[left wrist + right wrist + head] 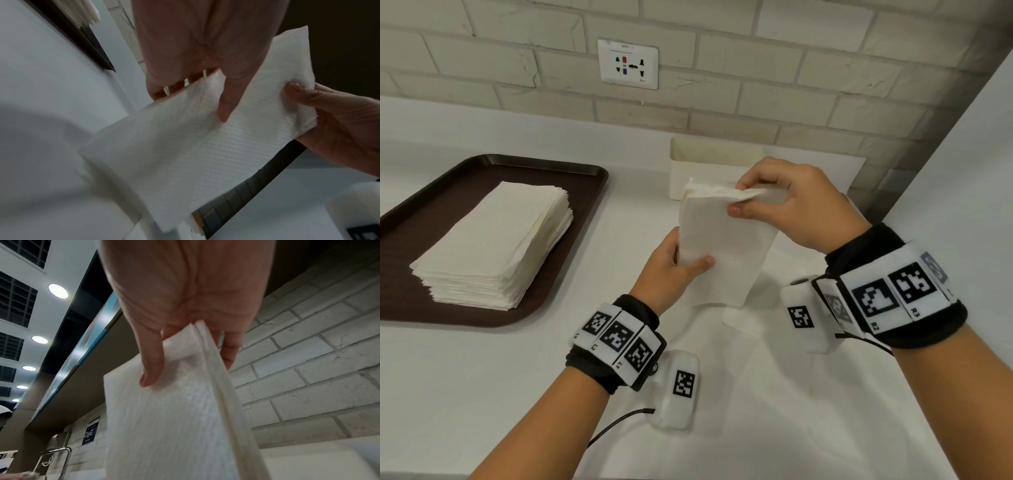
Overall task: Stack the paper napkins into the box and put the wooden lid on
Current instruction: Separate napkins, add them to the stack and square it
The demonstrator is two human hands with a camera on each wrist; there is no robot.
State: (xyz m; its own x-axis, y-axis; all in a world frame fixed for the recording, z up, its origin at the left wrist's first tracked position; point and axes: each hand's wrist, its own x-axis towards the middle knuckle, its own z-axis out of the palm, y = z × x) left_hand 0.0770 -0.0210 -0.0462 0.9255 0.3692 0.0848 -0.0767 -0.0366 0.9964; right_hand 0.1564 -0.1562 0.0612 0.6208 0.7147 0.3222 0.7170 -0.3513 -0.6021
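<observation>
A bundle of white paper napkins [722,246] stands on end on the white counter, in front of the cream open box [688,164]. My left hand [688,255] grips its left edge, thumb on the near face. My right hand [739,198] pinches the top edge between thumb and fingers. In the left wrist view the left hand [191,100] clasps the bundle [195,154], and the right thumb presses its far corner. In the right wrist view the right hand [189,365] holds the bundle [174,426] from above. A tall napkin stack [496,240] lies on the brown tray [465,171]. I see no wooden lid.
A loose flat napkin [743,325] lies on the counter just below the bundle. A brick wall with a power socket [628,65] runs behind the box. A white side wall [962,171] closes the right. The tray fills the left of the counter.
</observation>
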